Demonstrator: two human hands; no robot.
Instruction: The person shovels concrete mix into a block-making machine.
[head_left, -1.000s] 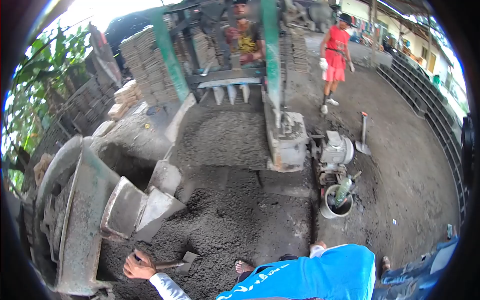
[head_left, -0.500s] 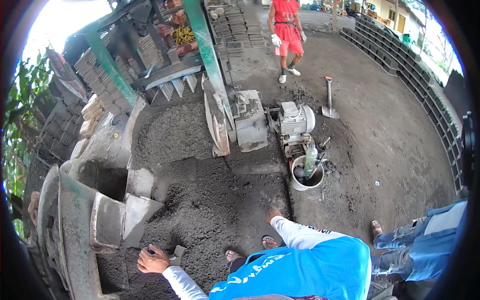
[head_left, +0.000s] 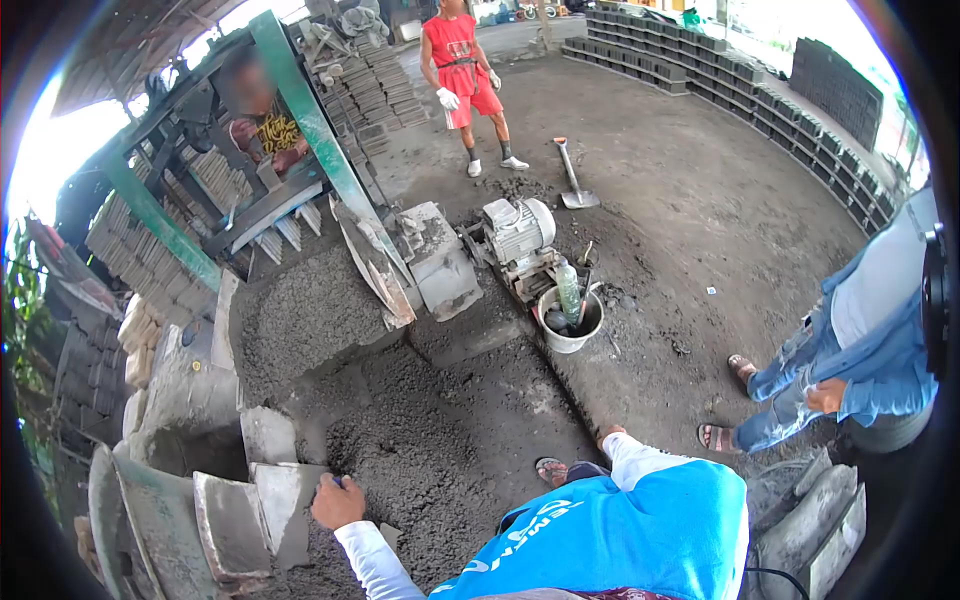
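Note:
My left hand (head_left: 338, 502) is closed around a small dark handle, above the heap of grey, crumbly mix (head_left: 405, 450) and beside the angled metal plates (head_left: 285, 500). Below the hand a flat grey piece (head_left: 390, 536) shows, perhaps the tool's blade. My right hand (head_left: 609, 435) hangs by my side near the edge of the floor channel, holding nothing that can be seen; its fingers are mostly hidden by the sleeve and too small to read.
A motor (head_left: 520, 228) and a bucket (head_left: 570, 335) with a bottle stand ahead. A shovel (head_left: 575, 185) lies beyond. One person in red (head_left: 462, 70) stands ahead, another in denim (head_left: 850, 330) at right, and a third sits behind the green-framed machine (head_left: 310, 110). Block rows (head_left: 740, 85) line the back.
The view has turned to the right, showing more of the person in denim. My left hand, still closed, is now nearer the metal plates. The person in red has shifted stance slightly.

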